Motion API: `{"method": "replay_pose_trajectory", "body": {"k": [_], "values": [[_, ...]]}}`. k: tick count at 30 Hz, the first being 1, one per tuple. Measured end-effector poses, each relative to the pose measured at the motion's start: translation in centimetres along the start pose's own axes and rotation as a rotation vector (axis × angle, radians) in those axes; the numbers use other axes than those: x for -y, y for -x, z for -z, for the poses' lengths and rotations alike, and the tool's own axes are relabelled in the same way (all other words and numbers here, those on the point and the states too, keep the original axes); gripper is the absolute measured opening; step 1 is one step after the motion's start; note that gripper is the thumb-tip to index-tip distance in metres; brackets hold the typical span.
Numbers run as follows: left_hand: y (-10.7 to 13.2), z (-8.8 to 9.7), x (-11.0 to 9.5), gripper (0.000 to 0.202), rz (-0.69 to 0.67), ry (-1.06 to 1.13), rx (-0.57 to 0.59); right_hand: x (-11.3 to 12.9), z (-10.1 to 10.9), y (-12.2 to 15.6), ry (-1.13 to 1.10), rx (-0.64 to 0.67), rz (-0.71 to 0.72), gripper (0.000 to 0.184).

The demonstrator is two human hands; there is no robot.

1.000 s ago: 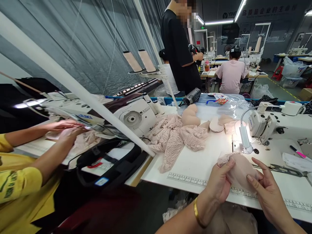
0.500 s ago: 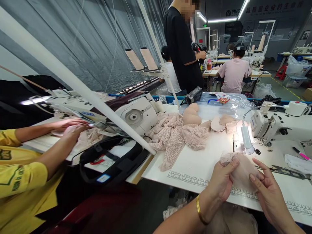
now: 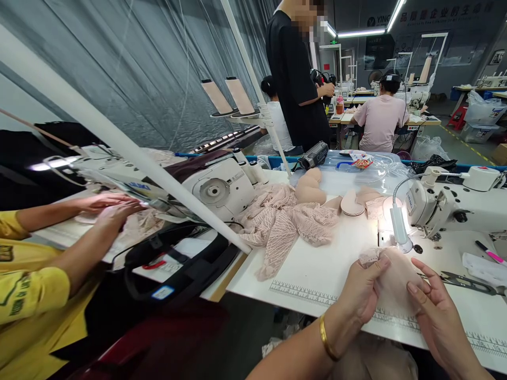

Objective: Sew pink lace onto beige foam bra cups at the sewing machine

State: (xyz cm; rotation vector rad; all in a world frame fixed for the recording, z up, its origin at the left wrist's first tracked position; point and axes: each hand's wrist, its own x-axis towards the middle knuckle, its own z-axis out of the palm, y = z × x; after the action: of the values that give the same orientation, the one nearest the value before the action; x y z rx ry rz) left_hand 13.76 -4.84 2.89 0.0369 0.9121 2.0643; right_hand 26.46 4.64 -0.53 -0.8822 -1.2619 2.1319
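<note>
Between my two hands is a beige bra cup point(image 3: 398, 282) with sheer fabric and a bit of lace at its upper left. My left hand point(image 3: 362, 287), with a gold bangle at the wrist, pinches the lace side between thumb and fingers. On the other edge, my right hand point(image 3: 435, 303) grips the cup with thumb and fingers, its index finger raised. Both hands are above the front of the white sewing table point(image 3: 317, 272), just before the lit needle area of a sewing machine point(image 3: 435, 203). More sheer beige fabric point(image 3: 372, 353) hangs below the table edge.
Beige lace point(image 3: 277, 221) lies heaped at centre, near stacked cup pads point(image 3: 352, 203). Scissors point(image 3: 467, 281) and a pink marker point(image 3: 491, 252) lie at right. A slanted white pole point(image 3: 158, 174) crosses the left. A co-worker in a yellow sleeve point(image 3: 35, 290) sews there.
The bra cup has turned slightly and its face looks smoother and flatter. Both hands keep their hold. The view has shifted a little.
</note>
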Motion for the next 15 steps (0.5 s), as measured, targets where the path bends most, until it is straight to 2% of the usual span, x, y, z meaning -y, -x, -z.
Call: {"method": "replay_pose_trajectory", "body": {"k": [11, 15], "values": [[0.2, -0.7, -0.2, 0.059, 0.022, -0.022, 0.028, -0.7, 0.4, -0.2, 0.045, 0.03, 0.048, 0.078], [-0.1, -0.8, -0.6, 0.057, 0.041, -0.017, 0.011, -1.1, 0.9, -0.1, 0.102, 0.096, 0.041, 0.081]]}}
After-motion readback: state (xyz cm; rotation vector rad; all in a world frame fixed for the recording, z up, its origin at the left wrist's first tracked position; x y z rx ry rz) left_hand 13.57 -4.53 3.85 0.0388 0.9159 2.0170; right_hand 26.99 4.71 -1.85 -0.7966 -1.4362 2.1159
